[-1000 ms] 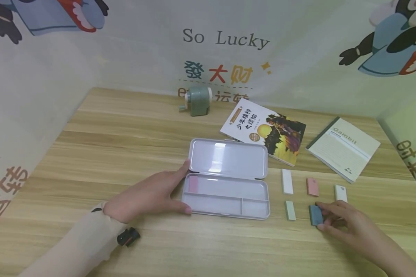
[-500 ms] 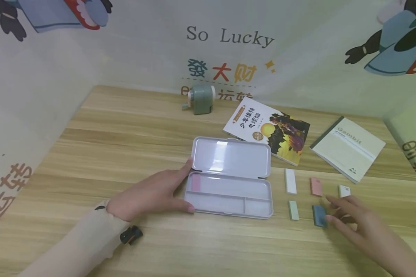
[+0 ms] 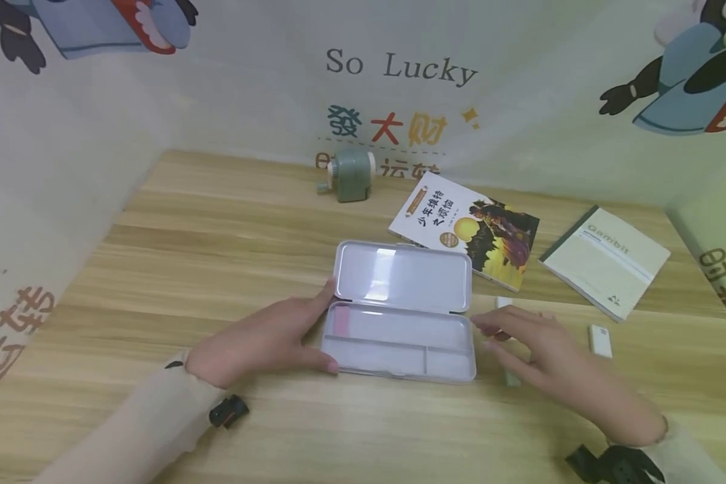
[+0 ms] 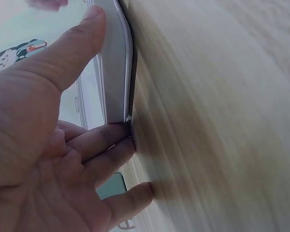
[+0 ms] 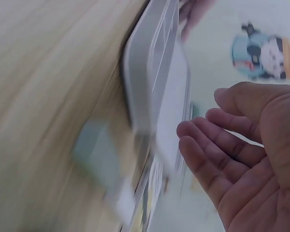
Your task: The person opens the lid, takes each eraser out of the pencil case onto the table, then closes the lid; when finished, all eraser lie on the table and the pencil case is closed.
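An open pale pencil case [image 3: 404, 341] lies on the table, its lid [image 3: 402, 275] folded back. A pink eraser [image 3: 341, 320] sits at the left end of its back compartment. My left hand [image 3: 269, 336] rests against the case's left end, thumb at the front corner, fingers fairly straight along the side. Just off the right end hovers my right hand [image 3: 538, 343], fingers loosely bent; the right wrist view shows nothing held. Beneath it are a pale green eraser [image 5: 96, 152] and a white eraser [image 3: 503, 302], partly covered. The blue eraser is hidden from the head view.
Another white eraser [image 3: 600, 341] lies to the right. Behind the case are an illustrated book [image 3: 468, 228] and a notebook [image 3: 608, 262]. A green crank pencil sharpener [image 3: 352, 176] stands at the back, before a printed cloth backdrop [image 3: 248, 87].
My right hand has left the blue eraser and moved left to the case's right end, now covering several erasers. My left hand stays at the case; the head view has shifted slightly.
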A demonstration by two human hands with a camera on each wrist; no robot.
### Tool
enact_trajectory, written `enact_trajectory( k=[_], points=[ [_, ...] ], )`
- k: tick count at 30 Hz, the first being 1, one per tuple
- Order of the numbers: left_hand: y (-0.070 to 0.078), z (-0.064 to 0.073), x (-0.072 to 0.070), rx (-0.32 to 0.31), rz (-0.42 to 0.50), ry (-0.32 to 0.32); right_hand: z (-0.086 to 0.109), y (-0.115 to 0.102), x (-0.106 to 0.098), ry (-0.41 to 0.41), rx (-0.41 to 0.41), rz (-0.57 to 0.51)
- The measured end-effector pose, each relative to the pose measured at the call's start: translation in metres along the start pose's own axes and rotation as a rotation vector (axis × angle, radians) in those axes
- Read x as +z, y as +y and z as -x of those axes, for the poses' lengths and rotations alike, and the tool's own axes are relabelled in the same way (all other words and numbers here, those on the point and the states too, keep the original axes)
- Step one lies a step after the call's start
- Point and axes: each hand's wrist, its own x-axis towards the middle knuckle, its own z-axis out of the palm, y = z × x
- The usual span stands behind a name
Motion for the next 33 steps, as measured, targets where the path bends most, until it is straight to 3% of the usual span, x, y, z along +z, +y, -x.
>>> enact_trajectory(
  k=[6,11,18,22,33],
  points=[
    [0.001,0.000,0.002,0.005,0.022,0.000,-0.038,-0.026,0.011,-0.145,-0.008,-0.244],
    [0.002,0.000,0.002,-0.005,0.032,0.008,-0.065,-0.039,0.025,-0.230,-0.002,-0.354],
    [0.001,0.002,0.001,0.005,0.007,0.025,-0.102,-0.045,0.053,-0.308,0.059,-0.426],
    [0.000,0.003,0.001,0.001,0.001,0.017,-0.117,-0.051,0.068,-0.363,0.088,-0.408],
    [0.002,0.004,-0.002,0.016,-0.007,0.020,-0.124,-0.060,0.074,-0.400,0.105,-0.429]
  ],
)
